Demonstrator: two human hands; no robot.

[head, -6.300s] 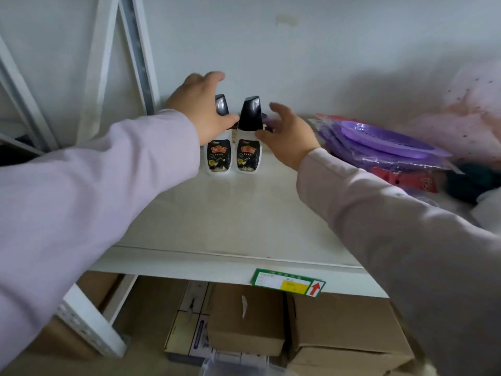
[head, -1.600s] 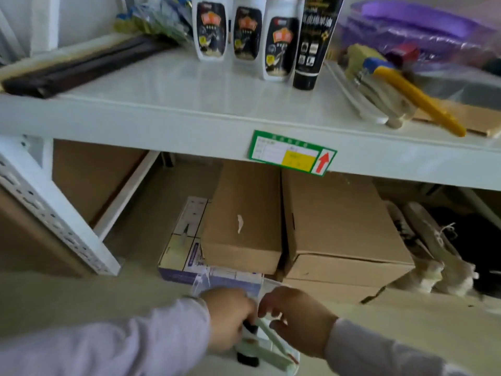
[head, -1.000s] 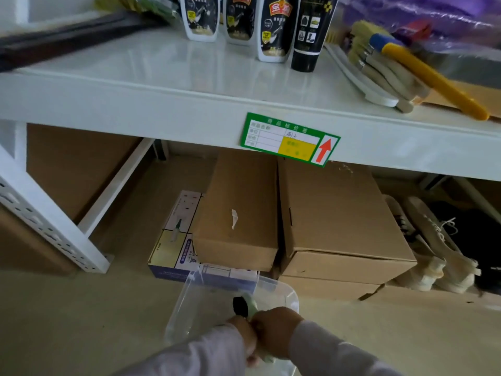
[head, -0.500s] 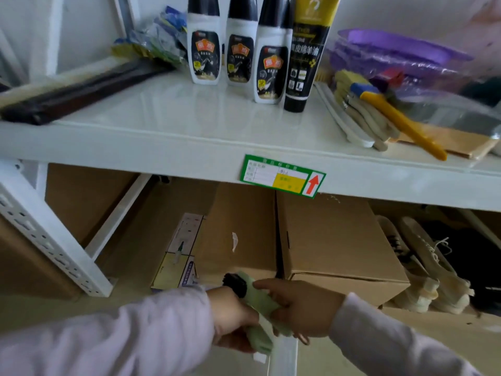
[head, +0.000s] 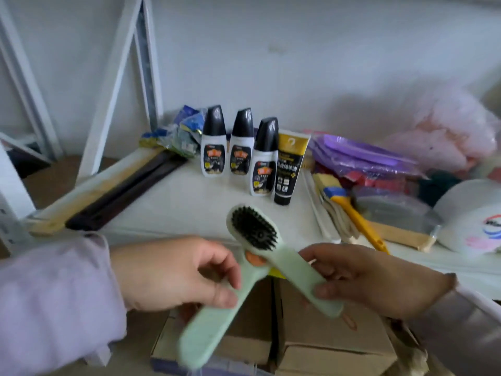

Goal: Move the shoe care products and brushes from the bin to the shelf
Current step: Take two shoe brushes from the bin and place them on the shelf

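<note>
Two pale green brushes in front of the shelf edge, handles crossed. Left hand closed around the handle of one green brush — its handle slanting down toward the wearer, its head hidden behind the other. Right hand pinched on the handle of the second green brush, thumb below and fingers above, black bristles turned up just beyond and to the left of that hand. Farther off, beyond both hands: three white polish bottles with black caps standing upright in a row, a black-and-gold tube upright just right of them. Beyond the right hand, a yellow-handled brush lying flat among other brushes. Under the hands, cardboard boxes.
</note>
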